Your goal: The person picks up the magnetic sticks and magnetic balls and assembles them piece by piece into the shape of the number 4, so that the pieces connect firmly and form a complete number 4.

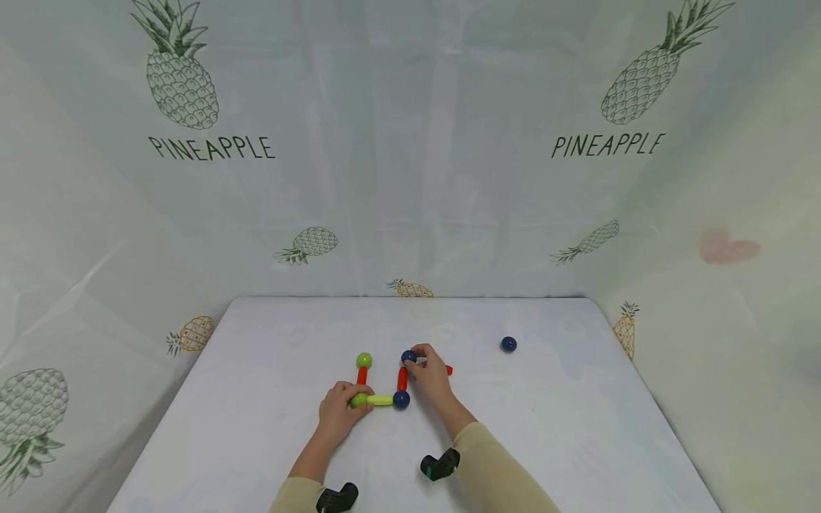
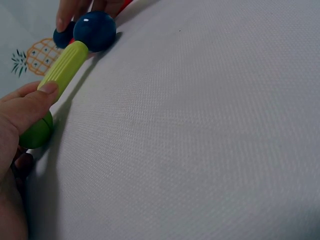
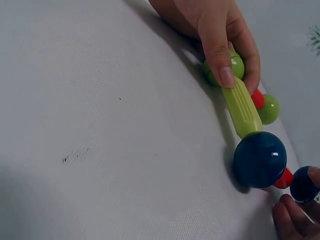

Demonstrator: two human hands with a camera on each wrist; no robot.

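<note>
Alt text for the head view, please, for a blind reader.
A person's left grip holds the near green ball of a U-shaped ball-and-rod build on a white table; the right grip pinches the build's far blue ball. A loose blue ball lies farther right.

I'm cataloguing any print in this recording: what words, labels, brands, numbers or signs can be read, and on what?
"PINEAPPLE": on the backdrop sheet, left side in the head view.
"PINEAPPLE": same sheet, right side.
Balls and rods: no writing can be made out.
Black wrist units: any marking is too small to read.
Dark specks on the tabletop: not readable as text.
</note>
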